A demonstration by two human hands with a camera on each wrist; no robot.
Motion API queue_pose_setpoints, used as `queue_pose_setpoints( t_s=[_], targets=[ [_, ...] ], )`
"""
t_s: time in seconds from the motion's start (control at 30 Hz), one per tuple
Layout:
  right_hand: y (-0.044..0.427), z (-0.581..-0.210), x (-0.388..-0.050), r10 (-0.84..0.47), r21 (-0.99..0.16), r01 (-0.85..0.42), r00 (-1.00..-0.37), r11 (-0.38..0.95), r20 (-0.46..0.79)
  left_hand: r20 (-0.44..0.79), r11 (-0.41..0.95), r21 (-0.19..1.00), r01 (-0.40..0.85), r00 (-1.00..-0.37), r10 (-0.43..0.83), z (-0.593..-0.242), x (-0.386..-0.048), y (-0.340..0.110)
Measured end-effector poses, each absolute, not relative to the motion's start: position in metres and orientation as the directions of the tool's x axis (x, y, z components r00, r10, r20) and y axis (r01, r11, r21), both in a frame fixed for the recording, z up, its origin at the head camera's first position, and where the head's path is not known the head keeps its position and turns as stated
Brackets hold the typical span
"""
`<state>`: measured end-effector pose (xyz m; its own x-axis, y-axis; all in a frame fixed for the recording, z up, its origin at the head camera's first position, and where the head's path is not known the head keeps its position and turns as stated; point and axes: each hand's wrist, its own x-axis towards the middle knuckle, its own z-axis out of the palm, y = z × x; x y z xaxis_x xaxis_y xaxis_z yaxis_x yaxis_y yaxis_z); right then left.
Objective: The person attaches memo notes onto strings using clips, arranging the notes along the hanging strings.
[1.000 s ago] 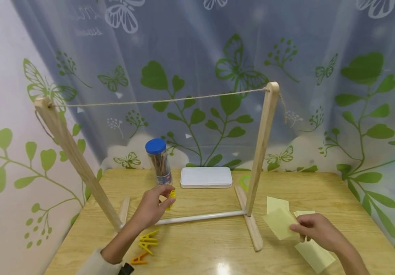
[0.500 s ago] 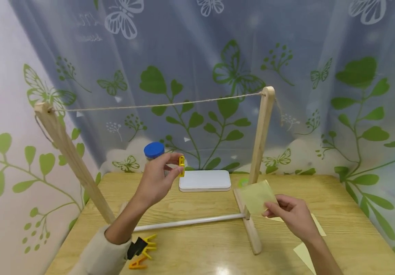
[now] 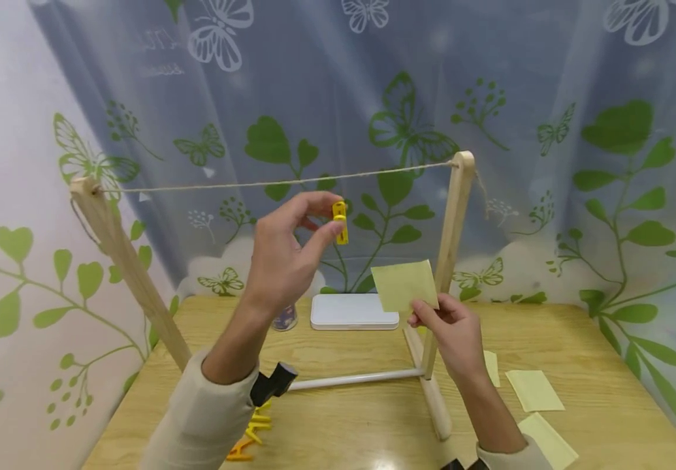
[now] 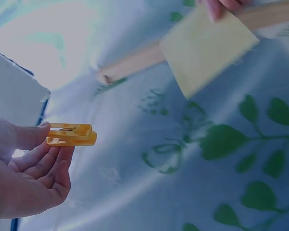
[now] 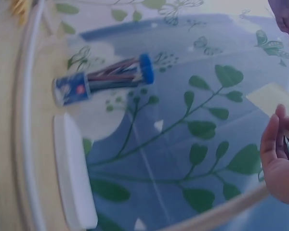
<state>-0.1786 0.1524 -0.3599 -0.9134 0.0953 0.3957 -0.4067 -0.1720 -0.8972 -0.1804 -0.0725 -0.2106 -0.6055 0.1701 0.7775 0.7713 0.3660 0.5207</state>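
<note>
My left hand (image 3: pixel 285 254) pinches a yellow clothespin (image 3: pixel 340 223) between thumb and fingers, a little below the string (image 3: pixel 290 183). In the left wrist view the clothespin (image 4: pixel 71 134) points away from the fingertips. Lower and to the right, my right hand (image 3: pixel 452 333) pinches a square yellow paper note (image 3: pixel 405 286) by its lower corner. The note is held up in front of the right wooden post (image 3: pixel 457 228), apart from the string. The string runs between that post and the left wooden post (image 3: pixel 132 274).
Several yellow and orange clothespins (image 3: pixel 255 432) lie at the front left, partly behind my left sleeve. More paper notes (image 3: pixel 535 390) lie at the right. A white case (image 3: pixel 346 312) and a blue-lidded pencil jar (image 5: pixel 106 81) stand at the back. A white rod (image 3: pixel 355 380) joins the stand's feet.
Both hands have risen from near the table. The left hand brought its clothespin up and right toward the string; the right hand lifted its note up and left, off the other notes.
</note>
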Motion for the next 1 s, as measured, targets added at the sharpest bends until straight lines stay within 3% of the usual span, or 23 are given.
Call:
queue_pose_setpoints(
  t_s=[0.13, 0.33, 0.53, 1.0],
  targets=[
    [0.138, -0.346, -0.187, 0.118, -0.902, -0.355, -0.935, -0.247, 0.335, 0.803, 0.344, 0.497, 0.797, -0.573, 0.165, -0.191, -0.181, -0.062],
    [0.121, -0.328, -0.198, 0.108, -0.842, -0.313, -0.949, -0.439, 0.296, 0.808, 0.293, 0.519, 0.803, -0.573, 0.14, -0.172, -0.19, -0.05],
    [0.111, -0.317, -0.205, 0.088, -0.807, -0.302, -0.95, -0.508, 0.301, 0.809, 0.227, 0.544, 0.808, -0.576, 0.114, -0.161, -0.2, -0.041],
    [0.103, -0.295, -0.218, 0.123, -0.741, -0.311, -0.946, -0.596, 0.298, 0.742, 0.195, 0.648, 0.736, -0.668, 0.059, -0.16, -0.214, -0.031]
  ],
)
